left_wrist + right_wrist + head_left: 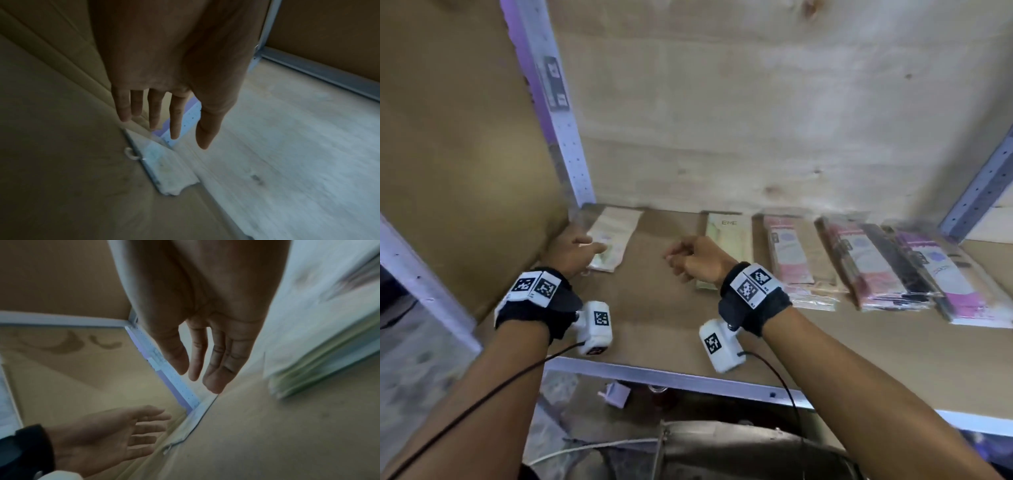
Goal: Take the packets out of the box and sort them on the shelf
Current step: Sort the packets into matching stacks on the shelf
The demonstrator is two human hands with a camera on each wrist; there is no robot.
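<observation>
Several packets lie in a row on the brown shelf board. From the left: a pale green packet, a green stack, a pink packet, a pink-and-black stack and a purple packet. My left hand hovers over the near end of the pale green packet with straight, spread fingers and holds nothing. My right hand hangs empty and relaxed beside the green stack, between the two green piles. The right wrist view also catches the left hand, palm open.
A brown panel walls off the left side. A perforated metal post stands at the back left and another post at the right. Plywood backs the shelf. A metal rail edges the front, with dark clutter below.
</observation>
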